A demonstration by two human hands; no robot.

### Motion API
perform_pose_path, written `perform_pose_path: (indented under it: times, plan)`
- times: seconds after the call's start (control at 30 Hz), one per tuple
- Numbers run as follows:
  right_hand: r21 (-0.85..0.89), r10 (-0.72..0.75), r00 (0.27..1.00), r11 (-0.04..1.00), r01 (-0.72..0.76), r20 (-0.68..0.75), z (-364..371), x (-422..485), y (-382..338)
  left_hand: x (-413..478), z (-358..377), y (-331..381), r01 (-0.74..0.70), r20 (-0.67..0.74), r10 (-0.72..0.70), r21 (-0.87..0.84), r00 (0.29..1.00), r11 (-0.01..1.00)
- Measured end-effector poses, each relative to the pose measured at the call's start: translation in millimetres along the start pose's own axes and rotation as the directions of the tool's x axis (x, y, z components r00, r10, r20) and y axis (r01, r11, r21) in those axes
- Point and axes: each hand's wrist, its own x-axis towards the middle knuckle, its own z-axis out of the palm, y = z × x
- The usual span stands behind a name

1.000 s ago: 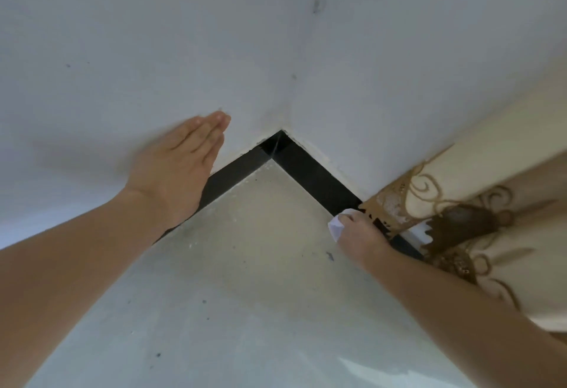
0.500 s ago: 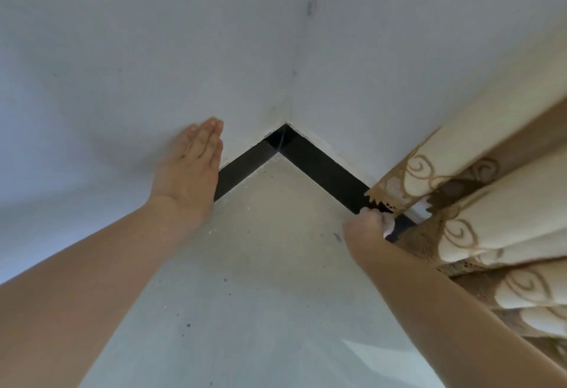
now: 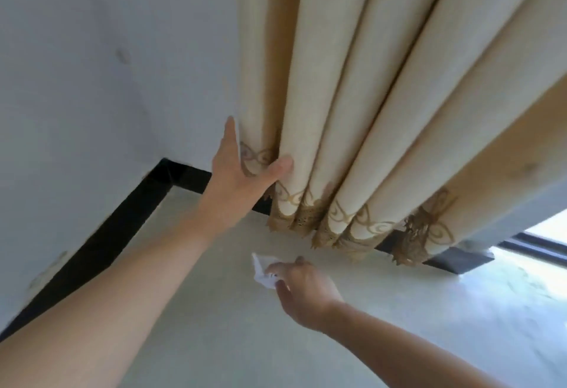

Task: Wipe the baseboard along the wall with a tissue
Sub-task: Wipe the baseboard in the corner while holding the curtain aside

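Note:
A black baseboard [image 3: 92, 243] runs along the left wall to the corner and on under the back wall. My right hand [image 3: 303, 286] pinches a crumpled white tissue [image 3: 262, 271] over the pale floor, a little way in front of the baseboard and not touching it. My left hand [image 3: 239, 179] grips the left edge of the cream curtain [image 3: 352, 111], thumb on the front fold and fingers behind it. The curtain's brown patterned hem hides most of the back wall's baseboard.
White walls meet at the corner [image 3: 165, 162] to the left of the curtain. The pale floor [image 3: 214, 311] stretches toward me. At the far right, a bright window opening with a dark frame [image 3: 540, 243] sits low beyond the curtain.
The view has swung right onto the curtain. My left hand left the left wall and took hold of the curtain's edge. My right hand drew the tissue back from the baseboard.

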Motion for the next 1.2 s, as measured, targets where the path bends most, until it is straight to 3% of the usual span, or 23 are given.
perform_pose_path:
  times: [0.07, 0.17, 0.27, 0.33, 0.4, 0.5, 0.57, 0.63, 0.83, 1.0, 1.1, 1.2]
  plan:
    - [0.09, 0.15, 0.988, 0.985, -0.147, -0.021, -8, -19, 33, 7, 34, 12, -0.078, 0.052, 0.082, -0.088, 0.995, 0.993]
    - [0.228, 0.405, 0.911, 0.896, -0.381, -0.07, -20, -51, 87, 9, 89, 19, -0.103, 0.204, 0.102, -0.003, 0.974, 0.995]
    - [0.4, 0.676, 0.709, 0.717, -0.571, -0.201, -37, -88, 130, 7, 135, 22, -0.118, 0.284, 0.109, 0.012, 0.953, 0.993]
    - [0.488, 0.734, 0.622, 0.663, -0.568, -0.273, -49, -104, 147, 7, 155, 24, -0.14, 0.25, 0.138, -0.009, 0.959, 0.99]
    - [0.564, 0.694, 0.65, 0.685, -0.461, -0.311, -68, -108, 148, 6, 170, 22, -0.163, 0.232, 0.15, 0.038, 0.961, 0.986]
    - [0.618, 0.562, 0.772, 0.729, -0.294, -0.295, -93, -90, 140, 3, 184, 20, -0.225, 0.21, 0.199, 0.11, 0.957, 0.968]
    - [0.411, 0.429, 0.869, 0.858, -0.307, -0.247, -95, -71, 131, 3, 189, 21, -0.23, 0.174, 0.204, 0.145, 0.963, 0.962]
    - [0.224, 0.257, 0.933, 0.953, -0.202, -0.252, -85, -52, 115, 6, 187, 21, -0.218, 0.139, 0.195, 0.174, 0.971, 0.96]
    - [-0.016, -0.108, 0.96, 0.994, 0.107, -0.258, -71, -12, 66, 28, 140, 27, 0.001, -0.167, 0.037, 0.222, 0.985, 0.975]
    - [0.173, -0.018, 0.946, 0.982, 0.077, -0.323, -49, -9, 65, 58, 78, 16, -0.02, -0.392, 0.071, 0.131, 0.917, 0.991]
    - [0.051, 0.005, 0.956, 0.999, 0.011, -0.295, -31, 5, 87, 72, 39, 0, -0.048, -0.505, 0.084, 0.084, 0.859, 0.995]
    - [-0.053, -0.047, 0.971, 0.998, 0.036, -0.235, -22, 30, 88, 87, 2, -15, -0.035, -0.636, 0.032, 0.008, 0.771, 0.999]
